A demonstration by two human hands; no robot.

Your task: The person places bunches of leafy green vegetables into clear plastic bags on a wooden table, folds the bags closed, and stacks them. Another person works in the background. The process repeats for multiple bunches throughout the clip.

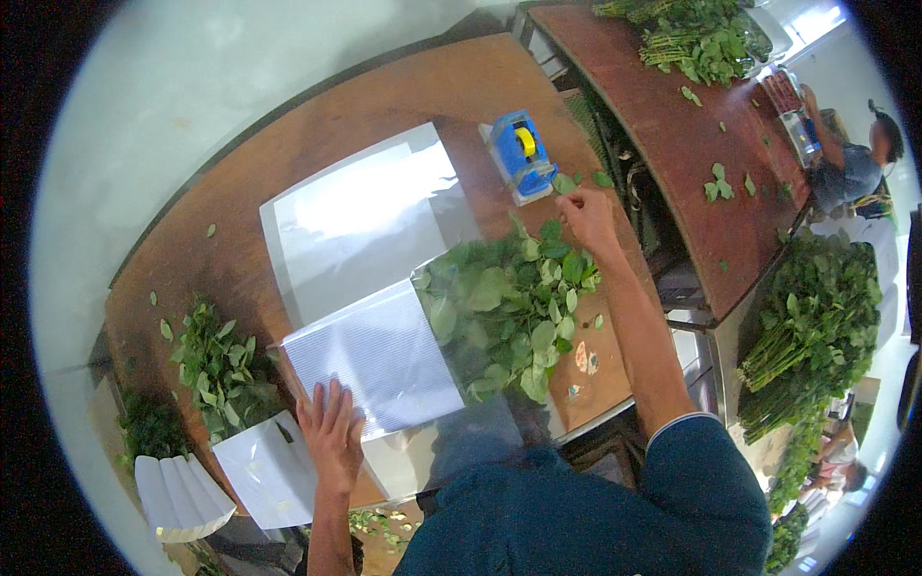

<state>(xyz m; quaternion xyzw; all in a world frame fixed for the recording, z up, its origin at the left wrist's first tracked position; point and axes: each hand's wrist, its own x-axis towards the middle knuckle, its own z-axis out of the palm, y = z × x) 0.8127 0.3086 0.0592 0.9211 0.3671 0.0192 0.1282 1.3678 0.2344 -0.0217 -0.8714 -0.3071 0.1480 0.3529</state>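
Observation:
A bundle of leafy green stems (504, 309) lies on the brown table, partly wrapped in corrugated white card (374, 360) with clear plastic film around it. My left hand (333, 432) rests with fingers spread on the left edge of the card. Beyond it lie flat sheets of clear film over a white sheet (360, 216), shiny with glare. My right hand (589, 216) is raised near the right side, fingers curled together beside a blue tape dispenser (520, 155) with a yellow core; whether it pinches a bit of tape or leaf I cannot tell.
White-wrapped leafy bundles (266, 468) lie at lower left. A reddish second table (691, 158) stands at right, with leafy stems (699, 43) and loose leaves. A co-worker (850, 169) is at its far side. More bunches (814, 317) are piled at right.

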